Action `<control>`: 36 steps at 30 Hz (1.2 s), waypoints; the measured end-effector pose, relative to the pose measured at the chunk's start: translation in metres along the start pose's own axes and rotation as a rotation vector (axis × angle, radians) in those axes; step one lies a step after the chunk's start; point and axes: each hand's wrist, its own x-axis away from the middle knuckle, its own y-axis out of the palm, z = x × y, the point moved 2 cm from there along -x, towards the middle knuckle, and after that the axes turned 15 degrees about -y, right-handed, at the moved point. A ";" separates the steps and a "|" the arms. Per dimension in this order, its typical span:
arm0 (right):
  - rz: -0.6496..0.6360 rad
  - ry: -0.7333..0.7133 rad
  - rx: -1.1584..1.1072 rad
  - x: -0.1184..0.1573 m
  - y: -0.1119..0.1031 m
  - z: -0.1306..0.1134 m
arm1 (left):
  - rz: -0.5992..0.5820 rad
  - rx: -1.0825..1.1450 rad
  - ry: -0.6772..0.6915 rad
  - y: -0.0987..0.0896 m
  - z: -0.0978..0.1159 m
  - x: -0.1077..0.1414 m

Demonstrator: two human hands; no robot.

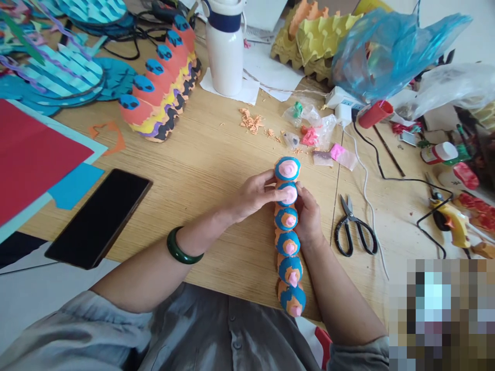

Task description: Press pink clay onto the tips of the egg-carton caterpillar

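Observation:
A long strip of egg carton (285,237) with a row of orange bumps lies lengthwise before me, its near end by the table's front edge. Blue rings cap the bumps, each with pink clay (288,168) on top. The pink is spread flat on the far bumps and stands as small lumps on the nearer ones. My left hand (249,198) grips the strip's left side near the far end, its thumb pressing the pink clay on the second bump. Along the right side, my right hand (309,214) is closed around the strip, its fingers partly hidden.
Black-handled scissors (350,226) and a white cable (365,175) lie to the right. A phone (99,216) and coloured paper (38,159) are at left. Behind stand a painted egg-carton piece (162,82), a white bottle (225,54), clay packets (309,129) and a blue plastic bag (386,51).

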 end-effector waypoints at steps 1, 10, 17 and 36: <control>0.003 -0.003 -0.003 0.000 0.000 0.000 | 0.007 0.001 0.001 0.000 0.001 0.000; 0.010 -0.006 0.041 0.003 0.004 -0.002 | 0.164 -0.004 0.045 0.004 -0.003 -0.002; 0.026 0.110 0.013 0.000 -0.001 -0.001 | 0.018 0.004 -0.009 0.005 -0.001 0.002; 0.004 0.087 0.020 -0.001 0.002 -0.003 | 0.069 -0.052 0.042 0.002 0.003 0.001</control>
